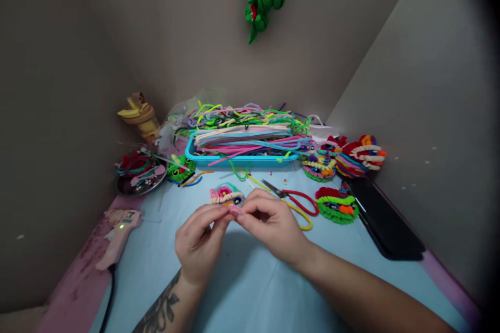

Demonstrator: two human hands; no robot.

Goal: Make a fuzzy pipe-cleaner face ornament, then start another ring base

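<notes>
A small pink piece of pipe cleaner (236, 210) is pinched between the fingertips of my left hand (201, 239) and my right hand (275, 223). Both hands meet over the middle of the table. Just behind them lies a colourful pipe-cleaner figure (225, 194) with a cream band and a dark eye, partly hidden by my fingers. Scissors (300, 203) with one red and one yellow handle lie beyond my right hand, partly covered by it. A green, red and orange pipe-cleaner figure (336, 205) sits to their right.
A blue tray (242, 160) piled with pipe cleaners stands at the back. On the left are a pink glue gun (119, 239) with a black cord, a metal dish (146, 188) and a green figure (182, 168). A black phone-like slab (386, 218) lies right, near more figures (361, 156).
</notes>
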